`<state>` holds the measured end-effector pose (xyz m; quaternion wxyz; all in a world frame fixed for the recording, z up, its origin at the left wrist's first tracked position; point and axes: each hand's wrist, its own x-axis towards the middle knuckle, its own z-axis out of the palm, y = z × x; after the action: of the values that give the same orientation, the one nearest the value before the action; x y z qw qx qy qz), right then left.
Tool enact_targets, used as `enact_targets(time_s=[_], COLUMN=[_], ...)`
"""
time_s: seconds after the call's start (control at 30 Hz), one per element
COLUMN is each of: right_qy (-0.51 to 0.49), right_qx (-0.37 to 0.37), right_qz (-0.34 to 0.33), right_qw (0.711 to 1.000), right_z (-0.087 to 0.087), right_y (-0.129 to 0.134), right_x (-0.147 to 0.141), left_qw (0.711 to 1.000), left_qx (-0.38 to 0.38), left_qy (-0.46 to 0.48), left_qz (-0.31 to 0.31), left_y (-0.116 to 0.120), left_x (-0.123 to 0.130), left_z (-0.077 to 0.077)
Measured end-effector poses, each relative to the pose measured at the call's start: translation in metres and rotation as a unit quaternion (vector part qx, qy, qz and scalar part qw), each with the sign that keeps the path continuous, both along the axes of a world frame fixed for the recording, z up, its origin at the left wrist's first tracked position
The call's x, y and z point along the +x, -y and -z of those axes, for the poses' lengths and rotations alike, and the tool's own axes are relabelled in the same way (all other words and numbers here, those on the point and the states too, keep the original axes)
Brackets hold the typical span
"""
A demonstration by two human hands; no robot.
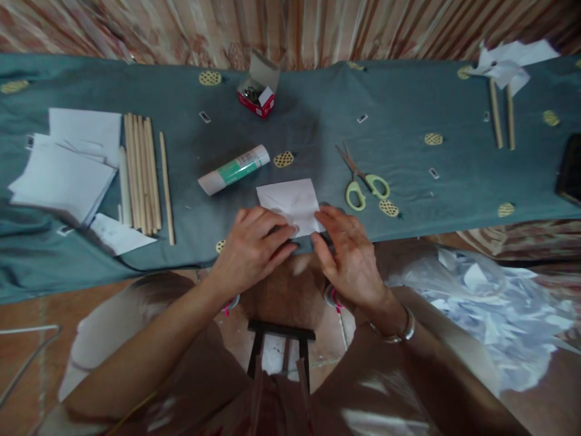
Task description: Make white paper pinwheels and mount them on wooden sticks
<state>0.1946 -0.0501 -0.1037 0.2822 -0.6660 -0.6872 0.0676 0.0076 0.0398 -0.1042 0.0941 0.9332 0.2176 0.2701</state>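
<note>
A small white sheet of paper (295, 197) lies near the front edge of the cloth-covered table. My left hand (254, 242) has its curled fingers together on the sheet's near left part, its thumb at the near edge. At the sheet's near right corner, my right hand (349, 251) holds the edge between thumb and fingers. Beyond the paper to the left lies a white and green glue stick (236, 169). A pair of scissors with light green handles (363, 178) rests to the right, blades partly open.
A red box (256, 104) of small metal pieces stands open at the back. On the left are white papers (68, 175) and several wooden sticks (143, 175). Two sticks with paper attached (502, 112) lie far right. A plastic bag of paper scraps (490, 315) sits below the table's right side.
</note>
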Motion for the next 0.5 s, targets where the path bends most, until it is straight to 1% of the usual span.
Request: enact_targets(time_s=[0.1,0.23,0.4,0.5], right_qy=[-0.011,-0.032,-0.044,-0.070], right_qx=[-0.007,-0.019,-0.031,-0.043], right_qz=[-0.012,-0.022,-0.026,-0.024], right_qw=[1.000,0.999,0.998,0.996], right_z=[-0.001,-0.001,-0.003,-0.006], right_y=[0.001,0.002,0.001,-0.001], right_x=[-0.003,-0.006,-0.001,0.005], left_qw=[1.000,0.999,0.998,0.999], left_qx=[-0.001,-0.002,-0.004,-0.015], left_qy=[-0.031,-0.051,-0.062,-0.046], left_qz=[0.001,-0.001,-0.002,-0.003], left_y=[0.001,0.001,0.003,0.004], left_x=[0.002,0.003,0.002,0.000], left_z=[0.002,0.003,0.003,0.003])
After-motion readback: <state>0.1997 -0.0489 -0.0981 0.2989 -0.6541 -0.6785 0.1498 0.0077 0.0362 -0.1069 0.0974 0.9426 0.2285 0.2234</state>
